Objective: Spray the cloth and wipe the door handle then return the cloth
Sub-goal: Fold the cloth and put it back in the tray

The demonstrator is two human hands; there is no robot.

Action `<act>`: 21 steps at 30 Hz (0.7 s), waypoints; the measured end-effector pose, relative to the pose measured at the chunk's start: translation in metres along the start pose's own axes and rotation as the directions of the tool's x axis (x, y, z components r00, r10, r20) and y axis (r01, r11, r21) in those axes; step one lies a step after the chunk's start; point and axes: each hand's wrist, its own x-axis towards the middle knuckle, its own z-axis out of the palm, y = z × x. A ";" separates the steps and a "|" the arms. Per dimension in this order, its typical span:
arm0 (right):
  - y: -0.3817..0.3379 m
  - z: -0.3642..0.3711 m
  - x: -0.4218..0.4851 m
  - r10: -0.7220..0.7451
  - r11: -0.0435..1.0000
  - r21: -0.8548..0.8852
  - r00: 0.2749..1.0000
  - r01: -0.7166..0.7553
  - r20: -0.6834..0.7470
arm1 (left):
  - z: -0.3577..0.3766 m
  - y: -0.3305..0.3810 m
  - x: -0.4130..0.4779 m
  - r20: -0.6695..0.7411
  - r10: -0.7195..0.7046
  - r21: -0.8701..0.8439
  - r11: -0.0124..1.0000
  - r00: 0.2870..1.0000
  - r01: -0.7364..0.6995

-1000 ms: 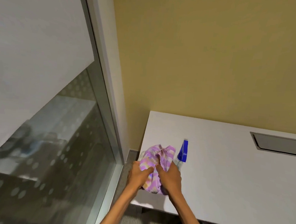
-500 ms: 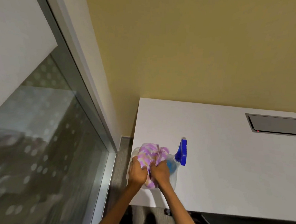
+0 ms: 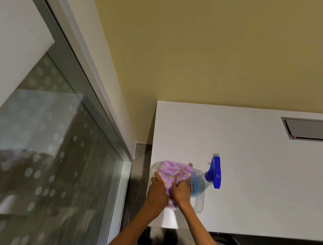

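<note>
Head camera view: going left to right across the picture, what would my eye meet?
Dotted frosted glass panel → grey metal frame → left hand → right hand, both gripping the purple patterned cloth → blue-topped clear spray bottle → grey rectangular hatch set in the white table.

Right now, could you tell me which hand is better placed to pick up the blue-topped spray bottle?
Probably the right hand: it grips the purple cloth directly beside the clear spray bottle; the left hand is on the cloth's far side.

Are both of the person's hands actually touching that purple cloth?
Touching. In the head view, the left hand and right hand both have fingers curled into the purple cloth, bunching it over the clear container.
</note>
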 end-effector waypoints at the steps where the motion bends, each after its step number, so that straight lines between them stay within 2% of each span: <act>1: 0.000 0.000 0.002 -0.016 1.000 -0.020 1.000 0.017 0.004 | 0.000 -0.002 0.002 0.008 0.002 0.045 0.999 1.000 -0.003; 7: -0.005 -0.009 -0.009 -0.034 0.998 -0.056 0.996 0.039 0.086 | 0.006 -0.015 0.006 -0.079 0.046 -0.097 0.994 0.996 -0.053; 10: -0.003 -0.021 -0.027 -0.069 0.980 -0.174 0.987 0.095 0.147 | 0.007 -0.014 0.001 -0.108 0.152 0.069 0.987 0.982 -0.145; 12: 0.005 -0.025 -0.040 -0.197 0.939 -0.267 0.975 0.217 0.097 | 0.005 -0.020 0.000 -0.113 0.251 0.173 0.958 0.961 -0.230; 16: 0.010 -0.018 -0.052 -0.281 0.938 -0.193 0.957 0.289 0.067 | 0.000 -0.028 0.016 0.005 0.458 0.467 0.785 0.889 -0.407; 18: 0.003 -0.016 -0.043 -0.339 0.885 -0.304 0.936 0.351 0.094 | -0.001 -0.026 0.026 0.060 0.522 0.559 0.689 0.851 -0.462; 21: -0.001 -0.013 -0.029 -0.358 0.838 -0.399 0.927 0.372 0.111 | 0.002 -0.028 0.035 0.142 0.518 0.631 0.609 0.843 -0.481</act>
